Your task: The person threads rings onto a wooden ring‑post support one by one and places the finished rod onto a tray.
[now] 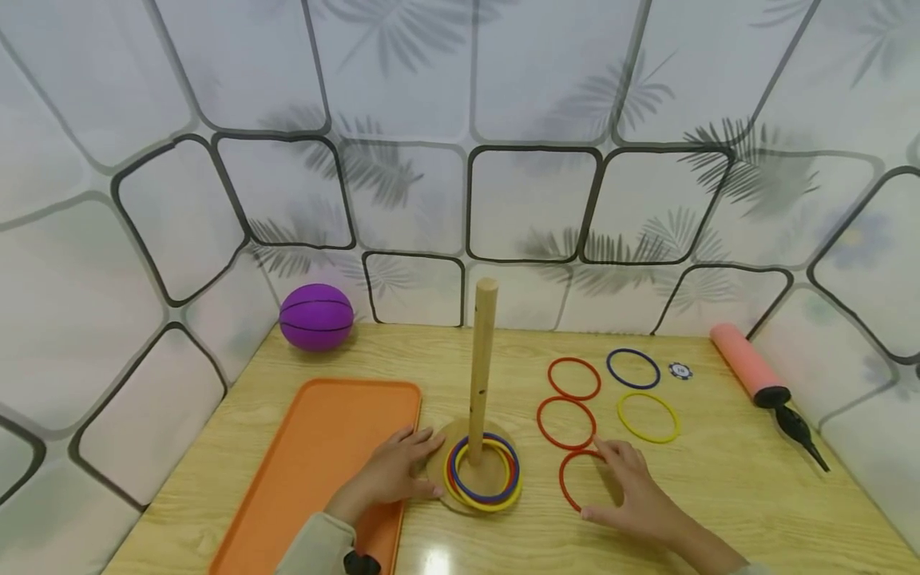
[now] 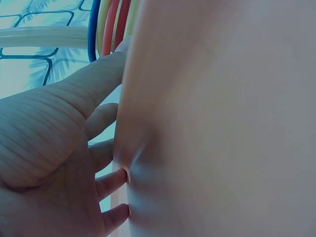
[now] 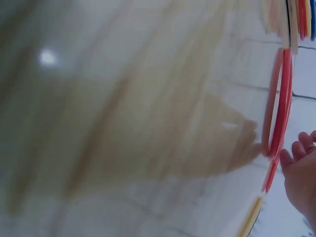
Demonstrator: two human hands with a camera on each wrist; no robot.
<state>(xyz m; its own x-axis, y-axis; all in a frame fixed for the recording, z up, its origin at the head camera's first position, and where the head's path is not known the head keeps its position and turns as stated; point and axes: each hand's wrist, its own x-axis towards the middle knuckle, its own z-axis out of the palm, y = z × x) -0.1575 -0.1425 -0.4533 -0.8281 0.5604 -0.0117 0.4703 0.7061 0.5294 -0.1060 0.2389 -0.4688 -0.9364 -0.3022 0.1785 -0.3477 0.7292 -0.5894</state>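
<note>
In the head view a wooden peg [image 1: 483, 359] stands upright on a round wooden base [image 1: 447, 427]. Yellow, red and blue rings [image 1: 519, 479] lie stacked around its foot. My left hand [image 1: 391, 471] touches the left side of the base, thumb and fingers spread apart. Over the nearest red ring [image 1: 565, 481] reaches my right hand [image 1: 636, 495], its thumb and fingertips apart at two places on the rim. Part of that ring is hidden under the hand. In the right wrist view the fingers lie close beside a red ring [image 3: 282, 108]; a firm hold does not show.
Two more red rings [image 1: 549, 435], a blue ring [image 1: 656, 367] and a yellow ring [image 1: 676, 419] lie behind the right hand. A poker chip [image 1: 680, 370], a pink hand pump [image 1: 747, 363], an orange tray [image 1: 338, 447] and a purple ball [image 1: 316, 317] are also on the table.
</note>
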